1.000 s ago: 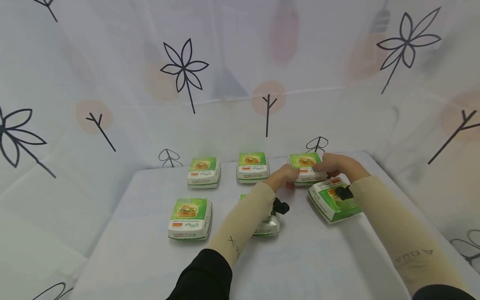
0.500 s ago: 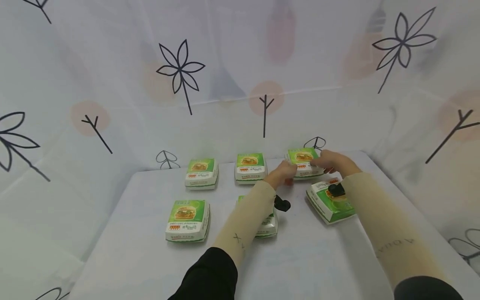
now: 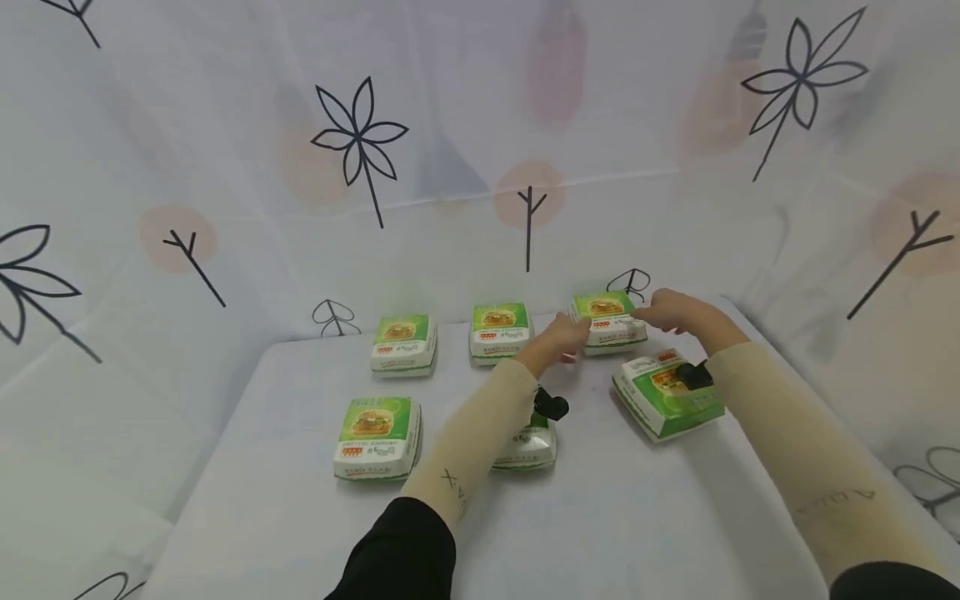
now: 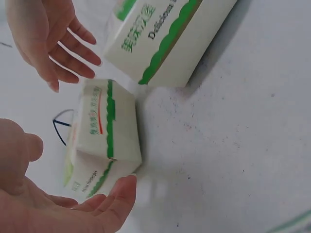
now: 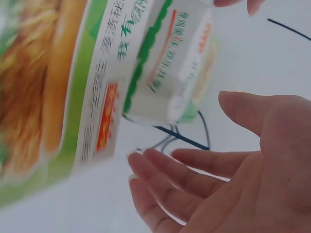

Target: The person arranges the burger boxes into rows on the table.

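Observation:
A green and white burger box (image 3: pixel 609 323) sits at the back right of the table, between my two hands. My left hand (image 3: pixel 557 342) is at its left side, fingers loosely bent; in the left wrist view the fingertips (image 4: pixel 127 182) are close to the box, and contact is hard to tell. On the other side, my right hand (image 3: pixel 693 318) has its fingers spread, apart from the box in the right wrist view. Below the right hand lies another burger box (image 3: pixel 667 404), turned at an angle and partly covered by the wrist camera.
Two more burger boxes (image 3: pixel 403 344) (image 3: pixel 501 333) stand along the table's back edge. In the front row are a box (image 3: pixel 377 437) at left and one (image 3: pixel 528 450) largely hidden by my left forearm. A patterned cloth (image 3: pixel 450 250) hangs behind the white table (image 3: pixel 262 517).
The back-right box has slid slightly toward the back edge. My hands were at its sides and have now drawn apart, the right one moving off to the right.

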`<move>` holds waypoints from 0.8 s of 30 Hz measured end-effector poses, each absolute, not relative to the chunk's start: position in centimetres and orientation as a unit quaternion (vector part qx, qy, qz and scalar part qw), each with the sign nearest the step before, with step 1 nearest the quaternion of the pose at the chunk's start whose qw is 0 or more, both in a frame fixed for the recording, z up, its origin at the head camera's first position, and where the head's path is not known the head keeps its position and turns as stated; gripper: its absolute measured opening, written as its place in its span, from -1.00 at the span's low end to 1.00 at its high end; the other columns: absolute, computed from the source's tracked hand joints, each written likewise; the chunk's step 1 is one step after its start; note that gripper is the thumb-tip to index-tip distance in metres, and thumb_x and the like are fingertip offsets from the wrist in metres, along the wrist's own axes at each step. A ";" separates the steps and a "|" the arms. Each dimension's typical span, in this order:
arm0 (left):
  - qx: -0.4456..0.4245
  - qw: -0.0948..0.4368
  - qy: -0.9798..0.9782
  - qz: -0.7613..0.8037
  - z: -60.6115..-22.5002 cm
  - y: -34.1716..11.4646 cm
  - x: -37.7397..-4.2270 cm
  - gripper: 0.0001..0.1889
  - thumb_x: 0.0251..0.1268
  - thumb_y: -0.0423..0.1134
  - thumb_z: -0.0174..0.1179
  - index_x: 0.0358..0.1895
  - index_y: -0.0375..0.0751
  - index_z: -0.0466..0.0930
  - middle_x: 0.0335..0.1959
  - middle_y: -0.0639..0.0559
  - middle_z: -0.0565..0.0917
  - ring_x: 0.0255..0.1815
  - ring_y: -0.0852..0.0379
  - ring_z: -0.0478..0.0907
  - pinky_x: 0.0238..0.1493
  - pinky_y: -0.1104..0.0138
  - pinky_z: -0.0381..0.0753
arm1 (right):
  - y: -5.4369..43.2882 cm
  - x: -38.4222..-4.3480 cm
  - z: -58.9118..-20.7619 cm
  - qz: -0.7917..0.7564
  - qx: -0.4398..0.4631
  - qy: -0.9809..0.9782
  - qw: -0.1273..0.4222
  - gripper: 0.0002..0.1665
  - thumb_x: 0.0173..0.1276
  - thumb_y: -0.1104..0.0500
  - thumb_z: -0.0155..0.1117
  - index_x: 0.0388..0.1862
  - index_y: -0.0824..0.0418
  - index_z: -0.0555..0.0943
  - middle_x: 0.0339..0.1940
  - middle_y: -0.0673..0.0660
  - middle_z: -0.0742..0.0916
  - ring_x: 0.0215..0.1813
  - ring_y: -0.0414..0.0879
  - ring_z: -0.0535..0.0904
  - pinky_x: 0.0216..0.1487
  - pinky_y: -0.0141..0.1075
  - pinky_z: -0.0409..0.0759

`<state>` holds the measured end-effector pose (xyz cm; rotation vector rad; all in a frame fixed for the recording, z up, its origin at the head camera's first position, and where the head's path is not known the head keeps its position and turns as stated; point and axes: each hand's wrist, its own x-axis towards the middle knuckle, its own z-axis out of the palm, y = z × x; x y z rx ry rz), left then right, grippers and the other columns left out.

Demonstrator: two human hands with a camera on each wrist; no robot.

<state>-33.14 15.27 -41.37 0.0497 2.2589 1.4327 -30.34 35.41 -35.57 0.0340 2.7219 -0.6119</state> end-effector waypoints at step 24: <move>0.151 0.308 0.834 0.433 -40.1 13.8 -22.9 -0.13 0.55 0.18 0.07 0.65 -0.24 -0.07 0.60 -0.16 0.17 -0.02 0.10 0.57 0.04 0.20 0.67 | 39.1 -22.0 -37.0 -0.224 -0.055 0.958 0.171 -0.19 0.60 -0.03 0.06 0.46 0.61 0.17 0.27 0.69 0.44 0.27 0.58 0.40 0.09 0.35 0.55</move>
